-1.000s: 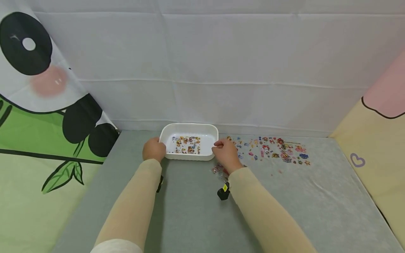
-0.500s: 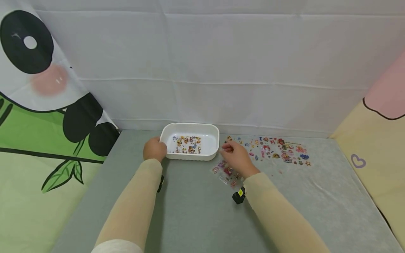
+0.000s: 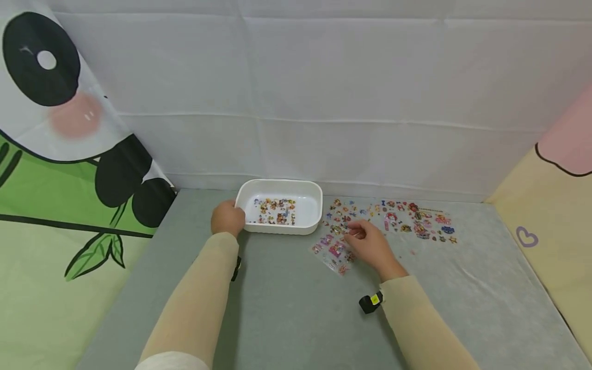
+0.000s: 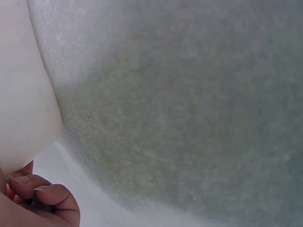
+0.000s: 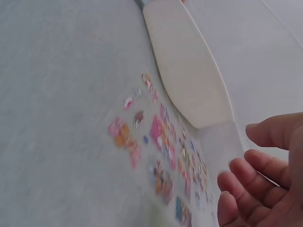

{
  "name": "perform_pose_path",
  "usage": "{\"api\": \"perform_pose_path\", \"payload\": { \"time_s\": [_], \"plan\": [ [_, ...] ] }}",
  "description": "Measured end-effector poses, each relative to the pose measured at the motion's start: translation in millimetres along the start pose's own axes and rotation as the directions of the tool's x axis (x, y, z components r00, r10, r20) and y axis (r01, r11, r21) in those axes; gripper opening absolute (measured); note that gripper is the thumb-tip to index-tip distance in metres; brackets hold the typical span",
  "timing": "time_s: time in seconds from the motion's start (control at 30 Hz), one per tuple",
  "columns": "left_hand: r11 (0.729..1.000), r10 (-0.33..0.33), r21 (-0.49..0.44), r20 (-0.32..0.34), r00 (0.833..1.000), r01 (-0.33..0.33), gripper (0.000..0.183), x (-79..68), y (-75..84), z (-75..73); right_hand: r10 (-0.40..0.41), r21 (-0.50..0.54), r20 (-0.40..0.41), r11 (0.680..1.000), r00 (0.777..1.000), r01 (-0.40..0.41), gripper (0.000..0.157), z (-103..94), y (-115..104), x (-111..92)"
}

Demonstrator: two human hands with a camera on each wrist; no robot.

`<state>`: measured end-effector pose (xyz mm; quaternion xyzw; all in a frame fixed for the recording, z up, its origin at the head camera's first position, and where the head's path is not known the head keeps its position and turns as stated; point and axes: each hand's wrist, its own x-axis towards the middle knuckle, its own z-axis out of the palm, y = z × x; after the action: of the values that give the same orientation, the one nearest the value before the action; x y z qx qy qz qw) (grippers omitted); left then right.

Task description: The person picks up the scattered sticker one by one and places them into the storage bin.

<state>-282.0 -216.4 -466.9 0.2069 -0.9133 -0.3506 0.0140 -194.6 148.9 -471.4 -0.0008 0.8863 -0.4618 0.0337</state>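
A white rectangular plastic tray stands at the table's back, with a sheet of small colourful stickers lying inside. My left hand grips the tray's left end; in the left wrist view its curled fingers are at the tray's edge. My right hand hovers right of the tray, over several clear sticker sheets, holding nothing visible. Its thumb and fingers stand apart in the right wrist view. Nearest to it, a pink-patterned sticker sheet lies slanted in front of the tray's right corner.
More sticker sheets spread along the back of the grey cloth-covered table toward the right. A white cloth backdrop rises just behind the tray. Printed cartoon panels flank the table.
My right hand has let go of the tray's right rim and moved right and toward me, uncovering the slanted sticker sheet. The left hand keeps its hold on the tray.
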Motion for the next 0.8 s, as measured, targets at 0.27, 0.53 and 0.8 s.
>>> {"api": "perform_pose_path", "payload": {
  "time_s": [0.27, 0.53, 0.8],
  "plan": [
    [1.0, 0.005, 0.007, -0.009, 1.0, -0.005, 0.042, -2.4, 1.5, -1.1, 0.002, -0.047, -0.022, 0.999, 1.0, -0.003, 0.043, -6.1, 15.3, -16.8],
    [0.999, -0.018, -0.028, 0.001, 1.0, 0.018, 0.045, -3.4, 0.8, -0.3, -0.026, -0.208, -0.059, 0.978, 0.998, 0.013, 0.056, -4.9, 16.1, -30.3],
    [0.999, -0.021, -0.031, 0.0, 1.0, 0.021, 0.045, -2.1, 0.6, -0.9, -0.043, -0.322, -0.068, 0.947, 0.997, 0.019, 0.069, 3.4, 28.0, -33.9]
  ]
}}
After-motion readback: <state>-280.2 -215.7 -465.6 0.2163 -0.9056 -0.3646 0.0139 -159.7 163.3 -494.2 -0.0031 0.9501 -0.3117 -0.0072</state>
